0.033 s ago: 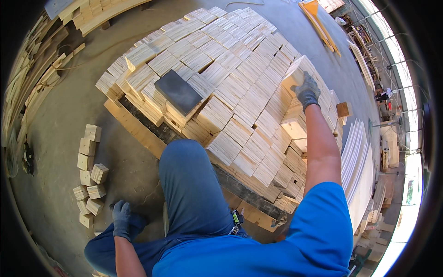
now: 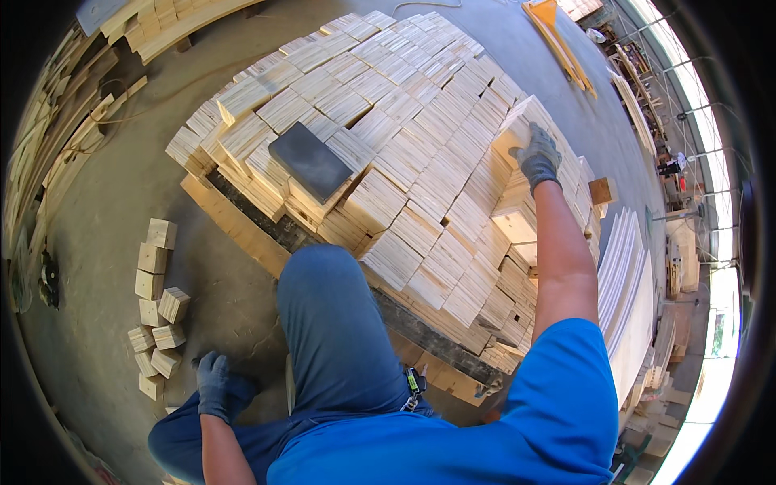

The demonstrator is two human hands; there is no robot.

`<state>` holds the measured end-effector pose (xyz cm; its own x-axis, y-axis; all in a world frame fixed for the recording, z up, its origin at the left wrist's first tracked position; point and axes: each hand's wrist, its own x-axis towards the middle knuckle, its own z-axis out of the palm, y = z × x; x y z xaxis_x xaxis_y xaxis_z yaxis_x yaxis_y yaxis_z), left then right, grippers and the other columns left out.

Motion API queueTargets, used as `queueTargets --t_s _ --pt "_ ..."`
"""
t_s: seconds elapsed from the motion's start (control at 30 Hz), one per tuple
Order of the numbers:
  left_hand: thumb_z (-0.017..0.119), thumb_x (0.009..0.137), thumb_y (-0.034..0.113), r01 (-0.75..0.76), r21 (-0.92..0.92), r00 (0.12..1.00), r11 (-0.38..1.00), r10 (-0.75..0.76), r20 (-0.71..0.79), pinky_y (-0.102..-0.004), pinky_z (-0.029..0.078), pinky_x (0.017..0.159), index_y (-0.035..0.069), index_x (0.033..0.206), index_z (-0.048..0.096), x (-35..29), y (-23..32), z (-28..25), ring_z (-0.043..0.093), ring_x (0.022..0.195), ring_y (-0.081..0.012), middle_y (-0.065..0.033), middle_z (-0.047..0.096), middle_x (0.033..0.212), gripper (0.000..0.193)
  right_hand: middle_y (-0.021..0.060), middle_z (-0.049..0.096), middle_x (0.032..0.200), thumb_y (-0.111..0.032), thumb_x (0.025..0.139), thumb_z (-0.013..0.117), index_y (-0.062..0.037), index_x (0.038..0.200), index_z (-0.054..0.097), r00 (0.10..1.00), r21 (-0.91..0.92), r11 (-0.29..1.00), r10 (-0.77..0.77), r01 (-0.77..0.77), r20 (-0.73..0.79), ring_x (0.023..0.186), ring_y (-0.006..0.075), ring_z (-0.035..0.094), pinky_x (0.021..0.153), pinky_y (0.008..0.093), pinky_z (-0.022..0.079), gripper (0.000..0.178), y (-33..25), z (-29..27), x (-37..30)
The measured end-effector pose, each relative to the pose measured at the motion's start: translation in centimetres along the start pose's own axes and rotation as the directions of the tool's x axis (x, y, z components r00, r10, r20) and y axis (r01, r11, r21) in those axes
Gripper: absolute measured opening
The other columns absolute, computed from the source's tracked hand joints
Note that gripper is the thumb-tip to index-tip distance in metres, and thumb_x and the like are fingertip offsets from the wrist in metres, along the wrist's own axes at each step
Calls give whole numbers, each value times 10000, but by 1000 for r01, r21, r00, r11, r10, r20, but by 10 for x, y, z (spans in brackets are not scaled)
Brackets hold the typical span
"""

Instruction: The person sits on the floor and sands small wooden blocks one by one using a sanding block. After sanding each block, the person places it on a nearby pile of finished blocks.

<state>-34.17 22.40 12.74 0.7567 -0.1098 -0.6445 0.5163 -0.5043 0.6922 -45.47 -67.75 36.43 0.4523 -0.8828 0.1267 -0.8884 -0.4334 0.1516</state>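
My right hand (image 2: 537,157), in a grey glove, reaches out to the raised wooden blocks (image 2: 514,121) at the right side of a large stack. Its fingers lie stretched along the wood with the thumb spread to the left. The palm side is hidden. My left hand (image 2: 213,383), gloved too, rests by my bent left knee at the lower left, fingers loosely apart and holding nothing. Between my legs and the far floor spreads the stack of pale wooden blocks (image 2: 420,190), packed in rows. A dark grey rectangular slab (image 2: 310,161) lies on its near left part.
Several loose wooden blocks (image 2: 152,259) stand on the floor at the left. Under the stack runs a wooden pallet edge (image 2: 234,224). A brown block (image 2: 602,191) juts out at the right, near white sheets (image 2: 624,259). A yellow-orange pallet jack (image 2: 559,44) is at the far right.
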Motion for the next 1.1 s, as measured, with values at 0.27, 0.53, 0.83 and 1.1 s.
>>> queueTargets --t_s 0.27,0.53,0.83,1.1 --pt "762 975 232 56 47 998 997 -57 21 -349 521 977 -43 1404 605 1 12 13 630 1118 -230 -144 679 1261 534 111 485 1640 -430 783 890 -200 1599 457 1000 -170 985 -1 3 13 1522 332 440 1205 544 386 952 -11 3 6" --pt "770 966 200 -106 172 994 979 104 16 -302 546 768 -43 1362 618 8 -10 12 640 898 -159 -80 697 1107 489 184 578 1537 -402 730 930 -155 1588 463 989 -164 986 43 -20 139 1422 393 549 1144 532 472 1008 -26 -24 14" --pt "759 964 211 -56 122 998 991 52 37 -316 542 777 -27 1371 616 3 3 22 631 887 -158 -73 693 1102 493 159 590 1529 -423 779 923 -170 1579 483 993 -116 993 -5 19 119 1450 345 526 1151 546 446 947 -16 -10 15" --pt "762 959 216 -140 245 989 959 121 91 -318 535 763 -16 1362 622 19 -13 17 624 881 -153 -60 687 1081 485 142 595 1533 -408 793 912 -158 1535 522 1000 -109 994 4 -3 8 1419 338 556 1135 558 448 875 5 9 19"
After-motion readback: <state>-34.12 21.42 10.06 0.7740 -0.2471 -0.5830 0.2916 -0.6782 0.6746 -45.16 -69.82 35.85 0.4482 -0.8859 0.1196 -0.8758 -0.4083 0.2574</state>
